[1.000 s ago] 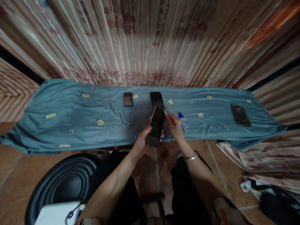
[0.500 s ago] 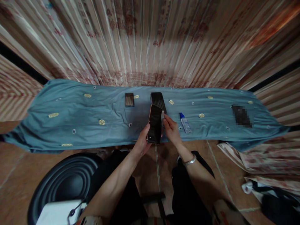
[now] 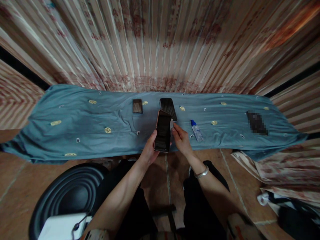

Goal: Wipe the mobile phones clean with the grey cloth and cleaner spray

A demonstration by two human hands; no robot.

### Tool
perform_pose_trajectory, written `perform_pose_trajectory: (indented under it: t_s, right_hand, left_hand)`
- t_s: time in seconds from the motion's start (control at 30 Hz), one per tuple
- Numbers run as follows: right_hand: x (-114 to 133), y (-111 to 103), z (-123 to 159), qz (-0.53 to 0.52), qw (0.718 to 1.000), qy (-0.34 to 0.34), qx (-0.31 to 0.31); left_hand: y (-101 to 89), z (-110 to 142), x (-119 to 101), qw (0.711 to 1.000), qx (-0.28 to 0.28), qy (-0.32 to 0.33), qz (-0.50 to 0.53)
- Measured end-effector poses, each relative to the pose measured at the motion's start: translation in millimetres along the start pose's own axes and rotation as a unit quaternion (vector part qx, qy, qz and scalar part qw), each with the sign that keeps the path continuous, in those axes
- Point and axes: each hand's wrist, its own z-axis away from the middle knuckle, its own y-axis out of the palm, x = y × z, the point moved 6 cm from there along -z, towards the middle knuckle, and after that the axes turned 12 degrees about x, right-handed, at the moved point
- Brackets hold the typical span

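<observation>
My left hand (image 3: 149, 149) is closed around the lower left side of a dark-screened smartphone (image 3: 163, 131), held tilted over the front edge of the cloth. In my right hand (image 3: 182, 139), thumb and fingers pinch a small, thin, pale grey piece (image 3: 171, 123) against the phone's right edge. I cannot make out its exact kind. Behind the held phone, a second dark phone-shaped slab (image 3: 168, 106) lies on the cloth, its lower part partly covered from view. A small clear bottle with a blue cap (image 3: 197, 130) rests to the right of my right hand.
A blue patterned cloth (image 3: 120, 143) covers the long table. On it lie a small blurred square item (image 3: 137, 106) at left and a blurred dark item (image 3: 257, 123) at far right. A pleated curtain (image 3: 150, 43) hangs behind. A round black stool (image 3: 72, 190) bears a white box (image 3: 61, 228).
The held phone has turned slightly and shifted a little to the left with my left hand. The thin grey piece stays at its right edge in my right hand.
</observation>
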Motion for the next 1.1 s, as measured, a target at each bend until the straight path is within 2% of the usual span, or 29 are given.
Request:
perform_pose_trajectory:
  t_s: [0.33,0.6,0.77,0.9,1.1]
  right_hand:
    - [2,10,6,-0.027,0.999,0.014,0.035]
    - [-2,-2,1,-0.023,1.0,0.006,-0.008]
    - [3,7,7,-0.014,1.0,0.002,0.024]
    - [2,10,12,0.016,1.0,-0.001,0.021]
    - [7,-2,7,0.11,0.992,-0.064,-0.026]
  left_hand:
    - [-5.3,-2,-7,1.0,-0.02,0.007,0.022]
    - [-0.7,-1,1,1.0,0.0,-0.007,0.03]
    - [-4.4,-3,-5,1.0,-0.015,0.008,0.024]
    - [-5.7,-3,-8,0.999,-0.022,0.008,0.024]
    - [-0.7,1,0,0.999,-0.029,-0.022,0.029]
